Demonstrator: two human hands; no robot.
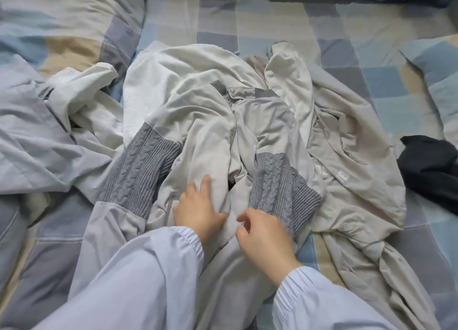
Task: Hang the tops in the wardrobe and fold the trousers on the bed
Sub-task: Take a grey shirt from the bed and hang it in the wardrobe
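The task looks barely begun: nothing on the checked blue, grey and beige bedsheet point(272, 17) is folded, and no wardrobe is in view. A pale grey zip jacket with cable-knit sleeve panels point(205, 121) lies crumpled mid-sheet. On its front, the left hand point(198, 210) rests with fingers spread; the right hand point(265, 238), fingers curled, seems to pinch the fabric. Other pale garments lie heaped around the jacket, and a dark garment point(431, 166) lies to its right.

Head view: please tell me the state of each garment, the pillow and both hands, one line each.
Jacket: spread on the bed, front up, zip partly open, not folded.
Beige garment: crumpled, right of the jacket.
White garment: crumpled, left of the jacket.
Dark garment: bunched at the right edge.
Pillow: lying on the bed, wrinkled.
Left hand: fingers straight, on the jacket.
Right hand: fingers curled; grip unclear.
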